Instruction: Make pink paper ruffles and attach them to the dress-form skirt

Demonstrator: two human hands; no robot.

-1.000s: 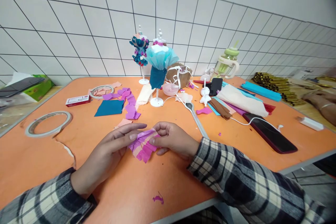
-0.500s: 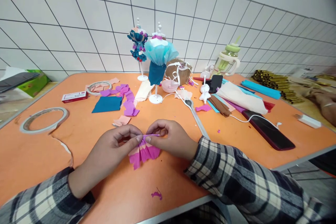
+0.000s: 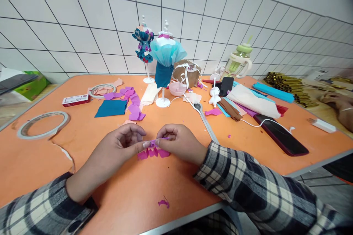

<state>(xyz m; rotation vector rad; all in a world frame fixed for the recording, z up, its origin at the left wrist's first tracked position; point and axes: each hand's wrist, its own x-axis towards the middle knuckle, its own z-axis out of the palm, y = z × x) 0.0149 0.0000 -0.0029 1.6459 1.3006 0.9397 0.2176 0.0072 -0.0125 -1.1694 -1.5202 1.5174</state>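
A small piece of gathered magenta crepe paper (image 3: pixel 153 152) is between my hands, low over the orange table (image 3: pixel 121 198). My right hand (image 3: pixel 180 143) pinches its upper edge between thumb and fingers. At the paper's left end, the thumb of my left hand (image 3: pixel 116 150) rests on the edge, its other fingers curled above with a gap to the thumb. Behind stands a white mini dress form with a light blue ruffle and dark blue skirt (image 3: pixel 164 76). A second form in dark blue ruffles (image 3: pixel 143 46) is beside it.
Tape rolls (image 3: pixel 24 132), a red-white box (image 3: pixel 75 100), a blue paper square (image 3: pixel 111 108) and purple scraps (image 3: pixel 135 112) lie left. Right are a phone (image 3: pixel 281 136), paper rolls (image 3: pixel 273 93) and a bottle (image 3: pixel 238 62). Another person's hand (image 3: pixel 338 102) is at far right.
The magenta paper has tipped, so less of its lower part shows. My left index finger has lifted from the paper's edge, opening a gap above the thumb. My right hand still pinches.
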